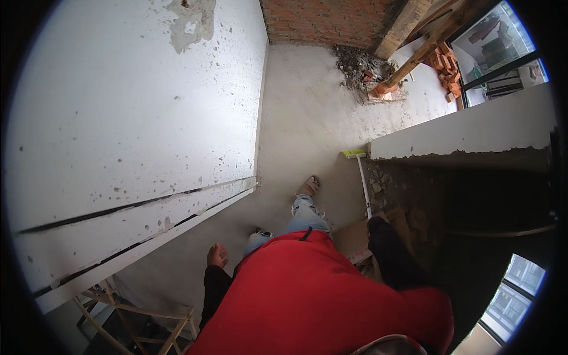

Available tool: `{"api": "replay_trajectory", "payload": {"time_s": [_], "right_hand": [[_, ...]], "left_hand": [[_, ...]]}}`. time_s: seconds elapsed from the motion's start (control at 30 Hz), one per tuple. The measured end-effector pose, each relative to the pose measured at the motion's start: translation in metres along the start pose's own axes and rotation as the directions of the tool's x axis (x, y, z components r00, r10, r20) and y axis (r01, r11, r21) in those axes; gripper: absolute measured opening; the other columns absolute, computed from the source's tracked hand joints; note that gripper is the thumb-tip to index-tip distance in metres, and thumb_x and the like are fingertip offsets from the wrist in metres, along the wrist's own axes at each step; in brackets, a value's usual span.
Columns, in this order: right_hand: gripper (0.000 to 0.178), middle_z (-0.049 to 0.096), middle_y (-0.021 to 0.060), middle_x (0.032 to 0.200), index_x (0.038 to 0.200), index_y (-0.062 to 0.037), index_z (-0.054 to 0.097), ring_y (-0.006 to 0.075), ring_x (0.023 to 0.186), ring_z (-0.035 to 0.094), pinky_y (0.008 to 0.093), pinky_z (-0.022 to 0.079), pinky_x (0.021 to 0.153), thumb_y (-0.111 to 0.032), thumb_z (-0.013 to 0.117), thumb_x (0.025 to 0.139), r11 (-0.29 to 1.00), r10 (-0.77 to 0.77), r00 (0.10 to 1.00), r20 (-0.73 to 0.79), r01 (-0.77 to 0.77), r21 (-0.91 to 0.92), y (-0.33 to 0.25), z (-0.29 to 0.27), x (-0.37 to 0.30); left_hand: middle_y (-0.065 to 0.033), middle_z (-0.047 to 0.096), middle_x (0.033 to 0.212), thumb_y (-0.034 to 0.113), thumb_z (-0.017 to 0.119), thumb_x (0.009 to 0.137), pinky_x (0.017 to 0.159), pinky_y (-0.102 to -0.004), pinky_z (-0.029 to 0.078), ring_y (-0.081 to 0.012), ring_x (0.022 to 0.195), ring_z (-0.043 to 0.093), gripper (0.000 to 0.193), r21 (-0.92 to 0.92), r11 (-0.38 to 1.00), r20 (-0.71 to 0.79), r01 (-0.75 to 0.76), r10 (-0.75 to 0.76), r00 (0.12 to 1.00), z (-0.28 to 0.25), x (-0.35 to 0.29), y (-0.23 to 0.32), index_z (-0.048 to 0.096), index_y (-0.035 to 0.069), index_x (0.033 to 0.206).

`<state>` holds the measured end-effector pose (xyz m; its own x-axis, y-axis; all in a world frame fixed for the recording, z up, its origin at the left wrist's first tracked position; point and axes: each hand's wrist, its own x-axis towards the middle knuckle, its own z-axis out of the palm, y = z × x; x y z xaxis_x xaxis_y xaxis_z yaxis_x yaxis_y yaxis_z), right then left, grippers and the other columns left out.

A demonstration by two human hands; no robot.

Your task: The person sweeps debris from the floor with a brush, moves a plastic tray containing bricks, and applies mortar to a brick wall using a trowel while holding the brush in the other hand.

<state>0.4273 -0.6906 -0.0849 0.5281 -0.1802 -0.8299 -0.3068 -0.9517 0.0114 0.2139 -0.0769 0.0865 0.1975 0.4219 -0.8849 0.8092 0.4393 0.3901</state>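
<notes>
I look down at my red top, pale torn jeans and a sandalled foot on a grey concrete floor. My left hand hangs by my left hip with its fingers curled in and nothing in it, near the base of a white wall panel. My right arm in a black sleeve reaches forward. Its end meets the lower end of a white broom handle with a yellow-green head. The right hand itself is hidden, so its grip does not show.
A light wooden frame stands at lower left. Cardboard lies by my right leg. A dark sunken area lies behind a white ledge on the right. Rubble, red bricks and slanted wooden beams lie ahead.
</notes>
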Motion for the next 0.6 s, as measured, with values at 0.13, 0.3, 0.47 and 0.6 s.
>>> {"api": "replay_trajectory", "payload": {"time_s": [0.13,0.3,0.47,0.6], "right_hand": [[0.015,0.059,0.0112,0.080,0.079,-0.0075,0.061,0.0258,0.067,0.057,0.0367,0.046,0.060,-0.019,0.053,0.075,0.999,0.020,1.000,-0.016,-0.021,-0.038,0.003,0.050,-0.081],[0.014,0.060,0.0116,0.081,0.079,-0.0069,0.061,0.0260,0.068,0.057,0.0369,0.046,0.060,-0.018,0.053,0.074,0.990,-0.057,0.998,0.001,0.056,-0.126,-0.066,0.103,-0.160],[0.013,0.060,0.0120,0.081,0.079,-0.0064,0.061,0.0262,0.068,0.057,0.0371,0.047,0.060,-0.016,0.054,0.073,0.953,-0.131,0.991,0.005,0.127,-0.274,-0.134,0.113,-0.226],[0.012,0.060,0.0124,0.082,0.079,-0.0059,0.061,0.0263,0.069,0.057,0.0372,0.047,0.060,-0.015,0.055,0.072,0.894,-0.148,0.988,0.032,0.148,-0.423,-0.204,0.104,-0.271]], "left_hand": [[-0.0075,0.046,0.118,0.044,0.042,0.084,0.074,-0.0414,0.040,-0.0229,0.099,0.049,0.051,-0.157,0.986,0.031,-0.050,0.056,0.998,-0.055,0.026,-0.057,0.035,0.012,0.123],[-0.0087,0.053,0.108,0.040,0.042,0.084,0.071,-0.0390,0.043,-0.0235,0.090,0.055,0.045,0.207,0.955,0.111,-0.211,0.191,0.975,-0.141,0.096,-0.205,0.042,0.009,0.118],[-0.0093,0.056,0.105,0.032,0.048,0.084,0.075,-0.0323,0.046,-0.0233,0.091,0.055,0.042,0.233,0.967,-0.066,0.109,-0.096,0.993,-0.239,0.117,-0.292,0.046,0.003,0.113],[-0.0129,0.056,0.101,0.030,0.048,0.083,0.073,-0.0337,0.047,-0.0253,0.088,0.056,0.040,-0.435,0.899,-0.185,0.039,-0.132,0.974,-0.293,0.075,-0.349,0.048,0.000,0.110]]}}
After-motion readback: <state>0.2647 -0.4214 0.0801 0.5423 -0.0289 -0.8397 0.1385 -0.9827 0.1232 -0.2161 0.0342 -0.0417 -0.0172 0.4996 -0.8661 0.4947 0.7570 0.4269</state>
